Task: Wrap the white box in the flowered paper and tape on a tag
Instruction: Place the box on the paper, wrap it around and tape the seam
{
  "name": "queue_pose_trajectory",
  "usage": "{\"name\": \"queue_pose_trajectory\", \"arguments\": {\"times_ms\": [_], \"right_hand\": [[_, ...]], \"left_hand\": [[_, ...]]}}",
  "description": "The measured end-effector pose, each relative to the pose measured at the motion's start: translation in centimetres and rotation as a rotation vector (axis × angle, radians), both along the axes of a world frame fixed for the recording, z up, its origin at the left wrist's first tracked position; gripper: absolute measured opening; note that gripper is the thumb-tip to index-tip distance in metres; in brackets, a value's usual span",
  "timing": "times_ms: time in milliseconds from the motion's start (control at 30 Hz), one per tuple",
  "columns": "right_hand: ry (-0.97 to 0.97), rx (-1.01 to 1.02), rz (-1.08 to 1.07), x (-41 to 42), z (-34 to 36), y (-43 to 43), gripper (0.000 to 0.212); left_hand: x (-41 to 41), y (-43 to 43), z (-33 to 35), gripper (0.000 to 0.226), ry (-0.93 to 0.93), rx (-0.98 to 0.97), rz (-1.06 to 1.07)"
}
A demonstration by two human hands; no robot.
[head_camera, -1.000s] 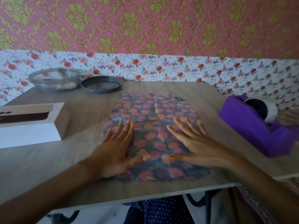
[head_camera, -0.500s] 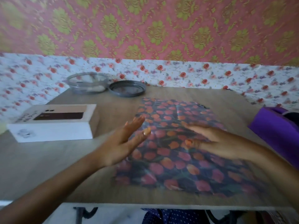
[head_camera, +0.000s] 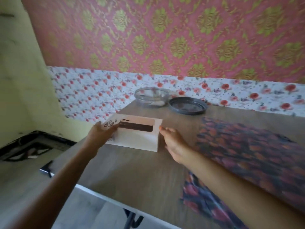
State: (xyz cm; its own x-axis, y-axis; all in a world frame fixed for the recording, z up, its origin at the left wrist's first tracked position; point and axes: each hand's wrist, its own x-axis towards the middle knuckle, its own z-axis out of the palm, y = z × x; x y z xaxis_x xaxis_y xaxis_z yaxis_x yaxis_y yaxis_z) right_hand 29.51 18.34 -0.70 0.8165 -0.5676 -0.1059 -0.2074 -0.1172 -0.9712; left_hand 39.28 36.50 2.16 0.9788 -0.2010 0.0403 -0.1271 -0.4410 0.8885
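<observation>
One white box [head_camera: 137,138] between two hands [head_camera: 100,134] [head_camera: 173,142]

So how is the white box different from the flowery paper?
The white box stands up as a thick block; the flowery paper lies spread out and thin. The box is white with a dark picture on top; the paper is dark with red flowers all over. Both rest on the table.
</observation>
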Motion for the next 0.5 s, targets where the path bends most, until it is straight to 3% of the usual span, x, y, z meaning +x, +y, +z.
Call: {"name": "queue_pose_trajectory", "arguments": {"times_ms": [100, 300, 500], "right_hand": [[-0.033, -0.012, -0.026, 0.5, 0.0, 1.1, 0.024], [-0.094, -0.049, -0.149, -3.0, 1.9, -1.7, 0.023], [-0.179, 0.030, -0.225, -13.5, 5.7, -7.3, 0.020]], "left_hand": [[-0.5, -0.2, -0.1, 0.042, 0.014, -0.120, -0.041], [-3.5, -2.9, 1.5, 0.040, -0.130, -0.138, -0.170], [-9.1, -8.8, 2.6, 0.015, -0.161, -0.250, -0.505]]}}
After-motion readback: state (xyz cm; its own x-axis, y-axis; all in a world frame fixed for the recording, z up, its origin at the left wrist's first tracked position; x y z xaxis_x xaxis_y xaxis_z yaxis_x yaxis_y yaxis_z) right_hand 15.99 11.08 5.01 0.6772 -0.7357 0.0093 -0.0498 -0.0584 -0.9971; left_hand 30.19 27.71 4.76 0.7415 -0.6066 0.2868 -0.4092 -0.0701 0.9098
